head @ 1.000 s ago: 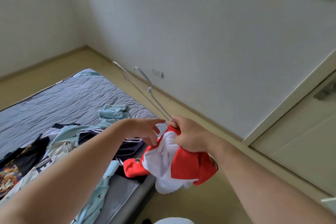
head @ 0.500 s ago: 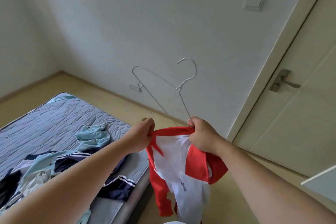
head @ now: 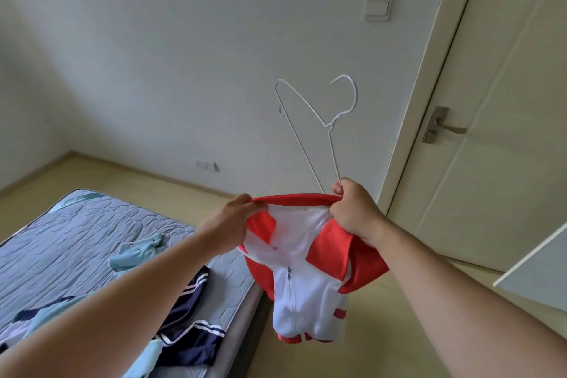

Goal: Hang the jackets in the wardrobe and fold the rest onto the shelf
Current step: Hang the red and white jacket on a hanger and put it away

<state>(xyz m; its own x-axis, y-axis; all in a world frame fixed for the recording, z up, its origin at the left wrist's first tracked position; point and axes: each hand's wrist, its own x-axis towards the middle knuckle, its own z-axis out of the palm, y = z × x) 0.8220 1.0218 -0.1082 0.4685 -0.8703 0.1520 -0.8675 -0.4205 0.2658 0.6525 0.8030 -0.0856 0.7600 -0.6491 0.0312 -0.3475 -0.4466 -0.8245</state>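
Observation:
A red and white zip jacket (head: 302,279) hangs in front of me, held up by its collar. My left hand (head: 228,225) pinches the left end of the collar. My right hand (head: 352,212) grips the right end together with one arm of a thin white wire hanger (head: 329,124), whose hook points up and right above my fist. The jacket's lower half dangles past the mattress corner. On the mattress lie a navy garment with white stripes (head: 187,334) and pale blue clothes (head: 138,252).
A grey quilted mattress (head: 76,242) lies on the wood floor at the left. A closed white door with a metal handle (head: 445,127) stands on the right. A white panel edge (head: 534,267) juts in at the far right. A light switch (head: 378,8) is on the wall.
My view has swung right, towards the door. Both hands lifted the jacket off the mattress and spread its collar apart; the hanger now stands upright above my right fist.

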